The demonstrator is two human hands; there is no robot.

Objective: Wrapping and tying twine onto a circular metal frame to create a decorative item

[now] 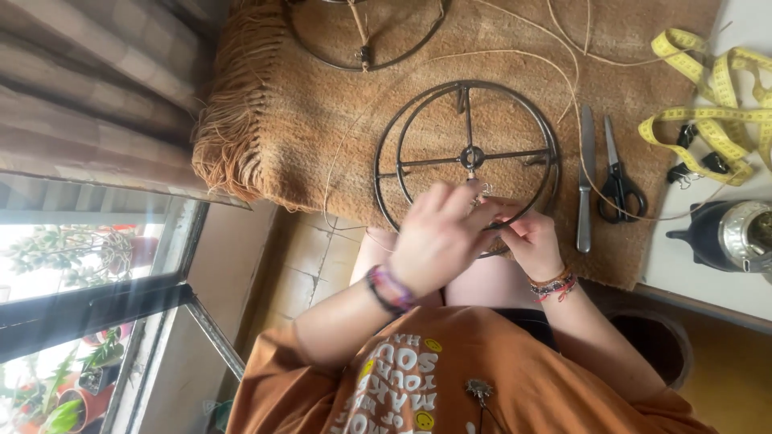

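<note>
Your left hand (438,237) and right hand (531,241) both pinch the metal ring frame (469,157) at its six o'clock rim on the woven mat (305,104); scissors (618,181) lie at three o'clock.

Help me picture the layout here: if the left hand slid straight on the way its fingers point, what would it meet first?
Probably the hub of the metal ring frame, as the left hand points up the woven mat; depth is unclear.

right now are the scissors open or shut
Shut: the scissors lie flat on the woven mat beside the knife, blades together in one point.
</note>
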